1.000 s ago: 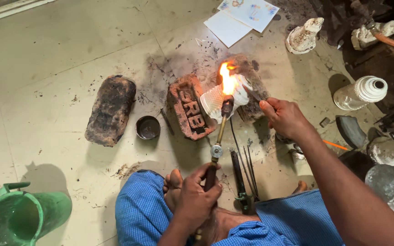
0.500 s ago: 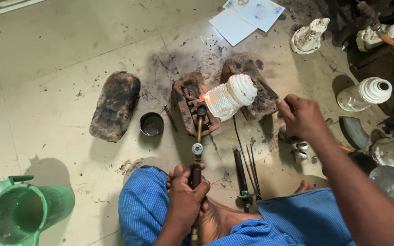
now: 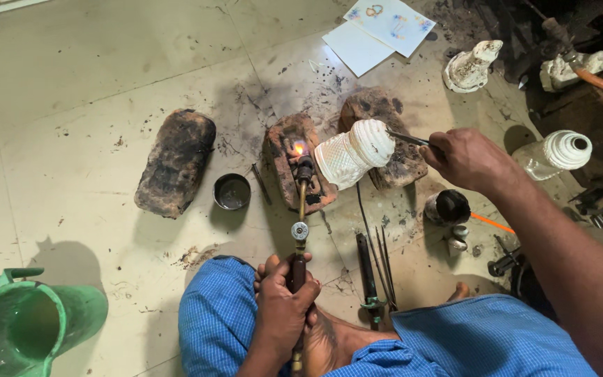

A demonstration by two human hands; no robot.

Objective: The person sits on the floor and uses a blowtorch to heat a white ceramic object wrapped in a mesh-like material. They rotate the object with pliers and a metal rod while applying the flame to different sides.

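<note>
Two hands are working: the left hand is gripping the torch, pointing away toward the brick; the right hand is pinching tongs, holding the white mould just right of the flame.

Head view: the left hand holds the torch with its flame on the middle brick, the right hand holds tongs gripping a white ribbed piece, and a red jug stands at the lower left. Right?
One detail is off: the jug is green, not red, as the head view shows. The left hand does hold the torch with its flame on the middle brick, and the right hand holds tongs gripping the white ribbed piece.
</note>
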